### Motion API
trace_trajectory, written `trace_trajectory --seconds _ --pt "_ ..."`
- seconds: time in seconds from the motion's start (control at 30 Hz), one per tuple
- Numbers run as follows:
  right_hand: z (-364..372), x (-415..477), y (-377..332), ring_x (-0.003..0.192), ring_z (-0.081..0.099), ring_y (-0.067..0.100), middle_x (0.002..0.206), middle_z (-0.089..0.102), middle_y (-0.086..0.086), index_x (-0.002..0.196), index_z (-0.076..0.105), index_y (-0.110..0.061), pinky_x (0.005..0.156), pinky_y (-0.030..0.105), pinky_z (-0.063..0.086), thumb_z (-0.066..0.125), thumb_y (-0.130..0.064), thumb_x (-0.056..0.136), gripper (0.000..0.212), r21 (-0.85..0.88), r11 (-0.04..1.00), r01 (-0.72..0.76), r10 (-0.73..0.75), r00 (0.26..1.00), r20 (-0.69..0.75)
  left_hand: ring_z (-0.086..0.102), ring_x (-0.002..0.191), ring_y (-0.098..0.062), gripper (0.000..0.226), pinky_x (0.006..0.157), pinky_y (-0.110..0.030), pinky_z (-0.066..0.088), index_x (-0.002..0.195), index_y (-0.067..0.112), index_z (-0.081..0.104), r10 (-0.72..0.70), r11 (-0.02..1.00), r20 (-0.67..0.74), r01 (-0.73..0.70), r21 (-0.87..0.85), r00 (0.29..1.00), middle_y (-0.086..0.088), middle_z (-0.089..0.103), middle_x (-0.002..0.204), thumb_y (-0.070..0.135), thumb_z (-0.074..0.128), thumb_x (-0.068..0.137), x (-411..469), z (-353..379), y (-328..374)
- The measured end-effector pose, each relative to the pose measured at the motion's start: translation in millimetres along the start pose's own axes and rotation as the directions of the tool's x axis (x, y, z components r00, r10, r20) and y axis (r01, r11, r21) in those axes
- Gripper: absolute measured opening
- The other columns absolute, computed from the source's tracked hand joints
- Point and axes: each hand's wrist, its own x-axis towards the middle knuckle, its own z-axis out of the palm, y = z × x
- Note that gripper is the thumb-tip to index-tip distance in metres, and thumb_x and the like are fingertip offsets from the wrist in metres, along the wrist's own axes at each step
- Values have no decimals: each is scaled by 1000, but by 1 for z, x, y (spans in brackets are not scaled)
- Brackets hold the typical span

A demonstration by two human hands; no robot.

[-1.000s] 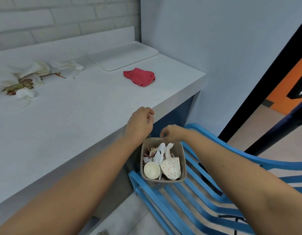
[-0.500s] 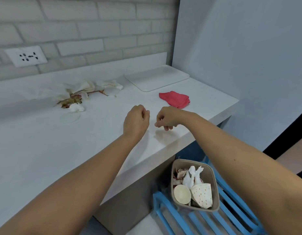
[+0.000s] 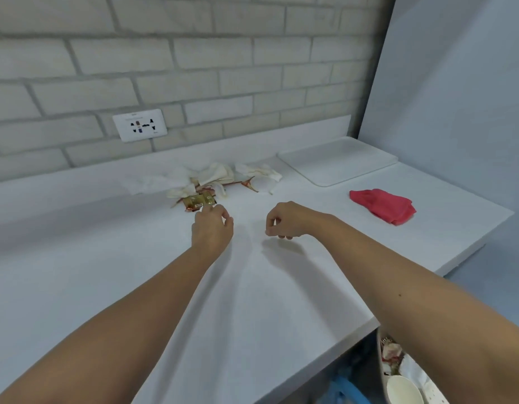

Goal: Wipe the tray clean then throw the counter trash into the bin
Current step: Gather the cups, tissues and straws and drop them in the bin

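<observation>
Well, the tray point(image 3: 336, 163) at the upper right looks bare and clean, with the red cloth point(image 3: 382, 206) dropped on the desk point(image 3: 252, 301) just below it, so I'd judge the wiping done; the bin point(image 3: 382, 371) at the lower right edge already holds cups and paper; what's left is the trash pile point(image 3: 211, 179) above centre, by the wall. It sprawls flat, its long axis running left to right across the frame; the gold wrapper point(image 3: 198, 201) at its near edge lies about the same way (tilted slightly). Your left grip point(image 3: 213, 228) hovers just below that wrapper, fingers loosely curled, nothing in it; your right grip point(image 3: 284, 220), to its right, hangs loosely curled and empty too.
</observation>
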Motion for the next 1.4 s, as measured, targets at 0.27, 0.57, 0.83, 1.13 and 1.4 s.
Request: trace_trajectory --seconds 0.27,0.57,0.83,1.13,1.4 --pt "13 35 -24 65 53 21 79 62 9 94 66 -6 64 27 44 56 -19 89 17 21 1000 11 -11 1000 2 38 120 -32 27 94 -42 41 112 8 57 -118 992 53 116 46 992 -11 42 131 22 53 90 44 -16 -56" --pt "2 88 -16 67 49 8 74 52 -10 98 69 -3 60 15 37 57 -17 89 20 -39 995 95 -96 995 -29 32 125 -30 61 99 -37 34 131 13 45 -167 985 182 157 70 969 -9 37 134 45 61 82 93 -12 -72" --pt "0 164 -11 77 46 9 73 45 -14 99 67 1 58 7 33 57 -9 88 18 -28 986 164 -166 978 -127 21 136 -29 101 108 -42 25 144 24 23 -232 958 333 154 244 914 -4 27 147 67 67 65 125 3 -74" --pt "7 232 -31 116 50 30 129 43 14 130 46 -7 89 29 39 57 -14 88 44 23 994 103 -98 982 -161 30 127 -27 83 99 -37 33 136 18 33 -331 915 331 216 339 883 -7 37 133 57 65 69 152 15 -75" --pt "9 262 -38 80 49 19 74 50 -1 73 53 -11 51 18 29 55 -7 85 13 -56 997 60 -64 995 -80 57 101 -24 37 91 -38 48 87 20 54 -369 929 363 335 154 856 -4 63 97 44 60 60 166 23 -80"
